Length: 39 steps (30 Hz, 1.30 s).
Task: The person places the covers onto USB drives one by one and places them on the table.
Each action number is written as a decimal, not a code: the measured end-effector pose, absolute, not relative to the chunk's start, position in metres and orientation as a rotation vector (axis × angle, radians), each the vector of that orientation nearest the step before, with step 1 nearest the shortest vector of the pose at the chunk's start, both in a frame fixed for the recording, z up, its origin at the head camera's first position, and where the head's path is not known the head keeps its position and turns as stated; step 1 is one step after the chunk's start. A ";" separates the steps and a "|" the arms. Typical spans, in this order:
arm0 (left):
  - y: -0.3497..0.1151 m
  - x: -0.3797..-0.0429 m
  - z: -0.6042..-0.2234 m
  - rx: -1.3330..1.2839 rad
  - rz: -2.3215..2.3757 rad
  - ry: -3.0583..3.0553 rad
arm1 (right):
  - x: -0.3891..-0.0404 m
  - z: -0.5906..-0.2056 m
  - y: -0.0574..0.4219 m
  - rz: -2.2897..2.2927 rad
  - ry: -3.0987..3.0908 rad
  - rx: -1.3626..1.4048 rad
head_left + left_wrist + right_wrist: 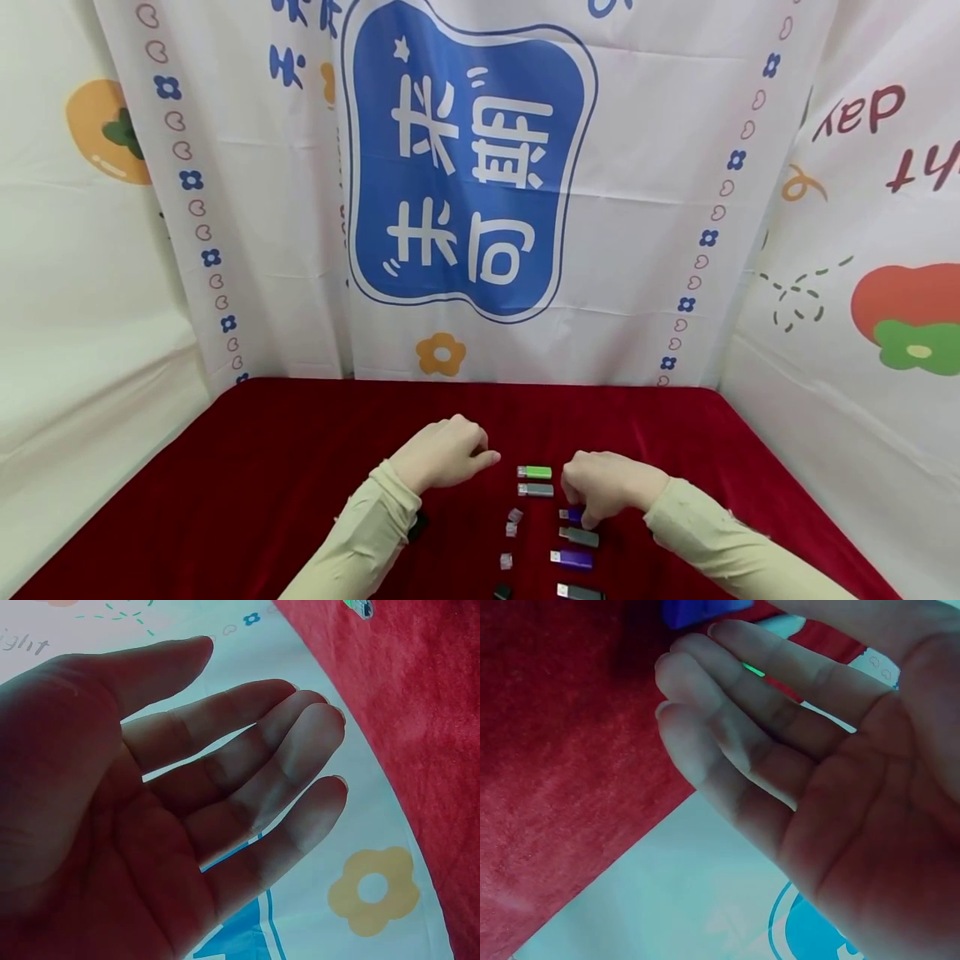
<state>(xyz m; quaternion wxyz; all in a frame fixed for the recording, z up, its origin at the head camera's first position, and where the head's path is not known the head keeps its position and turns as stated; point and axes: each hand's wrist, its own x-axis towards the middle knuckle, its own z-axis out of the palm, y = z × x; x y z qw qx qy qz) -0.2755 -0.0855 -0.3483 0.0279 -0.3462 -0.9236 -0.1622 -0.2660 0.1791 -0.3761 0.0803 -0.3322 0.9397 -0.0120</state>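
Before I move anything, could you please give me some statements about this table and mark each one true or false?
1. The left hand holds nothing. True.
2. Of all the sticks, the green stick lies nearest the back curtain. True.
3. The right hand covers the green stick in the head view. False: it partly covers the upper purple stick.
4. The lower purple stick has its metal plug pointing right in the head view. False: the plug points left.
5. The clear caps lie right of both purple sticks in the head view. False: they lie left of them.
6. The cloth is red. True.
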 end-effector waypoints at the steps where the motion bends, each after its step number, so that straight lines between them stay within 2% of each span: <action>1: -0.085 -0.275 -0.348 -1.071 -0.497 -2.852 | -0.266 -0.377 0.179 -0.028 2.815 -1.016; 18: -0.087 -0.273 -0.349 -1.081 -0.516 -2.882 | -0.273 -0.379 0.174 -0.090 2.778 -1.047; 31: -0.080 -0.274 -0.350 -1.106 -0.485 -2.885 | -0.268 -0.322 0.180 -0.691 2.734 -1.226; 39: -0.066 -0.268 -0.359 -1.131 -0.388 -2.951 | -0.252 -0.309 0.188 -0.793 2.748 -1.273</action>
